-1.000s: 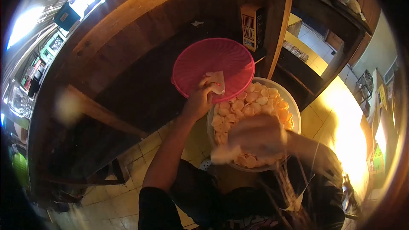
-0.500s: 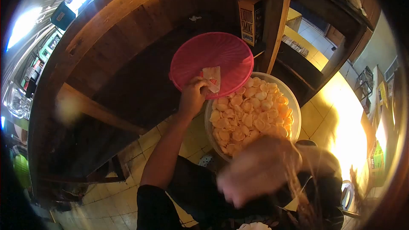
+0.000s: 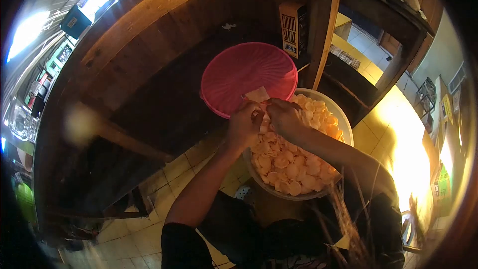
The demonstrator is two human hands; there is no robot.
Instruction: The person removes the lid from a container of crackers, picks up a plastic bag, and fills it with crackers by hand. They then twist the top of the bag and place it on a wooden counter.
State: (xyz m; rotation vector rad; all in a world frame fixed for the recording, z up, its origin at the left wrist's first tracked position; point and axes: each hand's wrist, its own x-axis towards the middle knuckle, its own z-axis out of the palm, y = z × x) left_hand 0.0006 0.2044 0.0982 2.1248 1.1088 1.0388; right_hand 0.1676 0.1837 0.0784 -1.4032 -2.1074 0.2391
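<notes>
Both my hands meet above the near edge of a round pink lid (image 3: pixel 249 72). Between them is a small pale packet (image 3: pixel 257 94) with red print, partly covered by fingers. My left hand (image 3: pixel 245 125) pinches the packet from the left. My right hand (image 3: pixel 286 119) is closed at its right side, with the fingertips partly hidden. Just below the hands, a large pale tub (image 3: pixel 347 124) is filled with round, pale orange crackers (image 3: pixel 294 167). The lid overlaps the tub's far left rim.
A box labelled "Liquid Smoke" (image 3: pixel 293 30) stands behind the lid, beside a wooden post (image 3: pixel 326 35). A dark wooden shelf (image 3: pixel 149 99) stretches to the left. Yellow floor tiles (image 3: pixel 371 134) show on the right, and a patterned shoe (image 3: pixel 244 193) is below the tub.
My right hand has moved up and left from over the near side of the tub to the packet. My left hand has shifted slightly right and down with the packet.
</notes>
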